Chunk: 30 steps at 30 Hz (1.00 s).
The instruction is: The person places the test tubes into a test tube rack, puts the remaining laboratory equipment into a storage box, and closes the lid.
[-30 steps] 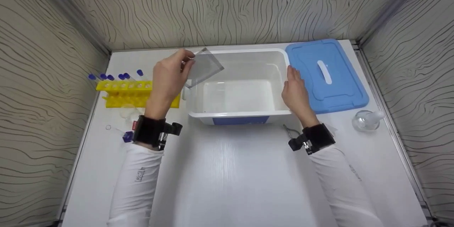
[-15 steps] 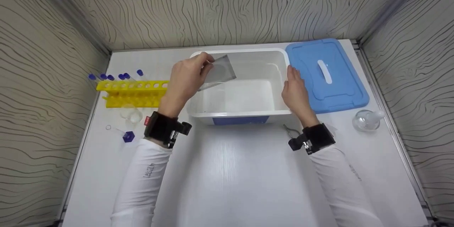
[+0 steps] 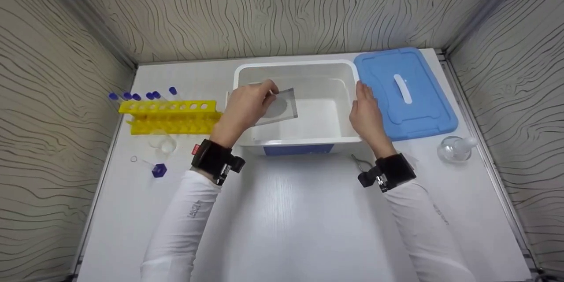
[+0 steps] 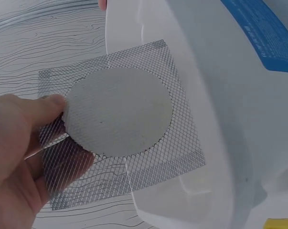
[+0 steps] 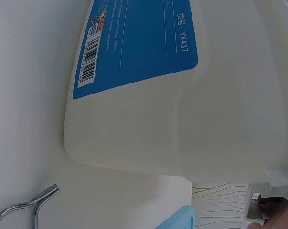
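Note:
My left hand (image 3: 246,103) pinches a square wire gauze (image 3: 284,106) by its edge, over the left part of a white plastic bin (image 3: 304,63). In the left wrist view the gauze shows a round pale centre (image 4: 120,112), with the thumb on its near face and fingers behind the mesh. Inside the bin the visible floor is bare white. My right hand (image 3: 366,114) rests against the bin's right side, fingers extended along it. In the right wrist view only a bit of that hand (image 5: 281,218) shows, beside the bin's end handle; most of it is hidden.
A yellow test tube rack (image 3: 172,106) with several blue-capped tubes stands left. Before it are a small glass vessel (image 3: 166,144) and a clear tube with a purple hexagonal base (image 3: 159,170). A blue lid (image 3: 423,110), glass bottle (image 3: 454,150) and metal wire tool (image 5: 38,200) lie right.
My left hand has carried the wire gauze rightward and nearer to me, from the bin's left rim to over its inside. The right hand has stayed at the bin's side.

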Tool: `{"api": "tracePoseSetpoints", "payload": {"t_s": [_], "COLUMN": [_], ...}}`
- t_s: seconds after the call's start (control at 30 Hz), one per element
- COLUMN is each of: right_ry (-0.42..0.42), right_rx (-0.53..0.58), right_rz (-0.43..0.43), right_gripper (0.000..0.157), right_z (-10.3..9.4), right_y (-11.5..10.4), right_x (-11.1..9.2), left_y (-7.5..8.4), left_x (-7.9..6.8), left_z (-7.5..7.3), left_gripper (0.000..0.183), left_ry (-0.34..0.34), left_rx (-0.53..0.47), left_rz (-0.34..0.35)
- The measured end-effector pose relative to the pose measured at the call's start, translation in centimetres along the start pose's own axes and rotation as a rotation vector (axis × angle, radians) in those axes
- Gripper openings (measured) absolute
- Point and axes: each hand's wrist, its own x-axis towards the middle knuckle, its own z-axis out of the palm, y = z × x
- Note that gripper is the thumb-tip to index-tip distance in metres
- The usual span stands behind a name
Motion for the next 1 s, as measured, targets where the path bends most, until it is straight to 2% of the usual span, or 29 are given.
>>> {"api": "tracePoseSetpoints", "payload": {"t_s": [0.4,0.7,1.0], "right_ry": [-0.012,-0.008,0.004], "right_rx": [0.001,-0.014,-0.004], "right_rz": [0.009,0.008,-0.003], "right_gripper": [0.055,0.055,0.055], "right_z": [0.0,0.0,0.0], "right_y": [0.1,0.0,-0.1], "right_x": [0.1,0.1,0.0], "left_y": [-0.2,-0.3,-0.5], "left_x": [-0.1,-0.1,0.0], "left_z": [1.8,2.7,3.2], "left_gripper": [0.02,0.021,0.027], "left_ry": [-0.225,-0.341,-0.457], "left_rx": [-0.028,0.021,0.027], "left_rz": [-0.047,-0.084,-0.129]}}
